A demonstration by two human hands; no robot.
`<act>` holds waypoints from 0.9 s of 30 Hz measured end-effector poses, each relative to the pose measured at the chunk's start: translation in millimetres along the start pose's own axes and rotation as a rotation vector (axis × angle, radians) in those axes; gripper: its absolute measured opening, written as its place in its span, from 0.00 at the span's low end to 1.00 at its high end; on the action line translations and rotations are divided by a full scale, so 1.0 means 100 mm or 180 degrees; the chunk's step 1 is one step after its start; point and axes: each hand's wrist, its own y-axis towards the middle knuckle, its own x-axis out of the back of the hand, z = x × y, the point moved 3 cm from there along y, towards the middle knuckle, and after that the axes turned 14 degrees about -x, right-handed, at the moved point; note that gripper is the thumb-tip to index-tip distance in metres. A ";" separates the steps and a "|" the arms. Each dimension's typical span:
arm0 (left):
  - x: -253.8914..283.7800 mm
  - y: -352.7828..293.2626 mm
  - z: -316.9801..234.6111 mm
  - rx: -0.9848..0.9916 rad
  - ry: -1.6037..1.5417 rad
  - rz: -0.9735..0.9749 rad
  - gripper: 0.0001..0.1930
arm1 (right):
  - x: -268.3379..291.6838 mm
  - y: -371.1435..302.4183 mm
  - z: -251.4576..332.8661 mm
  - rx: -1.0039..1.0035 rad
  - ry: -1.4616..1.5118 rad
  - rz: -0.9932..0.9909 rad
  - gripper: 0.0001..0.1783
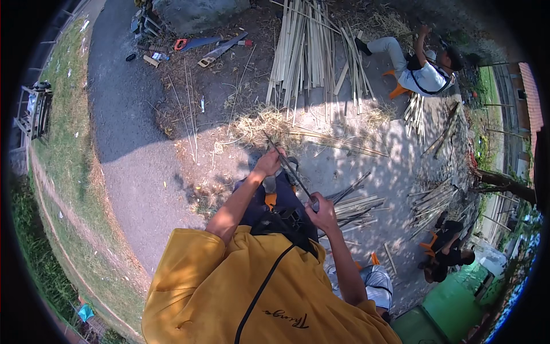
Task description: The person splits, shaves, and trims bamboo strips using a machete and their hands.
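Observation:
My left hand [268, 163] is closed around a long, thin dark strip [293, 172] in front of my knees. The strip runs slanting from beyond that hand down to my right hand [323, 213], which is closed at its near end. A small greyish piece shows at the right thumb; its kind is hard to make out. Pale curled shavings [260, 126] lie heaped on the ground just past my left hand. More split strips [358, 207], pale and dark, lie to the right of my right hand.
A large pile of pale strips [301, 51] lies ahead. Handsaws [220, 50] rest at the far left beside a paved path [123, 114]. One person [427, 77] sits far right on an orange stool; another [447, 249] sits nearer. A green container [452, 309] stands lower right.

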 end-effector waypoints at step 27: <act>1.41 0.65 -1.95 -0.1290 0.2284 0.0427 0.23 | -0.12 0.44 0.07 0.0253 -0.0640 0.0030 0.14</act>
